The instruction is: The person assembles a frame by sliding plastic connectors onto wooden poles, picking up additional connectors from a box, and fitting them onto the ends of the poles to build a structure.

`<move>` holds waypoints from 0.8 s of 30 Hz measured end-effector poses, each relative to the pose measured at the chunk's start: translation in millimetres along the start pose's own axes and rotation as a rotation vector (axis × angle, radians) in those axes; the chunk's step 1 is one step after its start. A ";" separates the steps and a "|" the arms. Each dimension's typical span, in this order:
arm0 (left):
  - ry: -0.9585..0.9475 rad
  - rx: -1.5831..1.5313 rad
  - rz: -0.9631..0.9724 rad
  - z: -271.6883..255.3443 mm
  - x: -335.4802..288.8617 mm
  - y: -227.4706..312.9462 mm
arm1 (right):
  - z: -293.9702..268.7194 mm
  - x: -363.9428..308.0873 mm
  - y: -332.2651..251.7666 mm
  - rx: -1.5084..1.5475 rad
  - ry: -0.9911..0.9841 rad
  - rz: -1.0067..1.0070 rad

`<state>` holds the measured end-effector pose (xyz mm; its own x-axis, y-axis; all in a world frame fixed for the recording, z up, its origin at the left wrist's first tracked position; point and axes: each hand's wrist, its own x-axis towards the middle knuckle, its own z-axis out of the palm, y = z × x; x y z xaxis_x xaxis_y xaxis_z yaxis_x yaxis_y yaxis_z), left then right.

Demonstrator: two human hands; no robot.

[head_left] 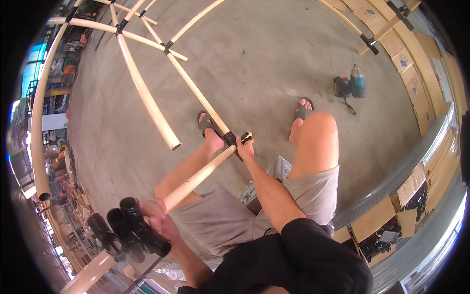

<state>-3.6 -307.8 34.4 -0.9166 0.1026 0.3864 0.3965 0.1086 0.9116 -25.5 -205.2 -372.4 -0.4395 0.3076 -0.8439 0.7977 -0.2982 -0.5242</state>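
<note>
A cream pipe (199, 180) lies slanted across my lap, between two black pipe joints. My left hand (155, 214) is closed around its lower left end, against a cluster of black joints (131, 223); the fingers are slightly blurred. My right hand (246, 148) grips the black pipe joint (232, 140) at its upper end, thumb along it. From that joint a long cream pipe (196, 93) runs up and left to another black joint (167, 47) of the frame. Beside it, a second cream pipe (147, 100) ends loose above the floor.
A cordless drill (357, 82) stands on the concrete floor right of my foot. Cardboard boxes holding black parts (386, 237) stand at lower right, by a metal rail (387, 188). Flat cartons (405, 63) line the right. An open-ended pipe (40, 147) stretches down the left.
</note>
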 end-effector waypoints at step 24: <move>0.137 -0.044 0.007 -7.5 38.6 -20.5 | 14.7 7.8 -26.1 0.133 -0.048 0.075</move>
<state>-47.5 -313.4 31.6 -0.9137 -0.0327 0.4052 0.4026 0.0645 0.9131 -55.9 -208.2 -367.0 -0.4024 0.2377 -0.8841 0.7688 -0.4365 -0.4673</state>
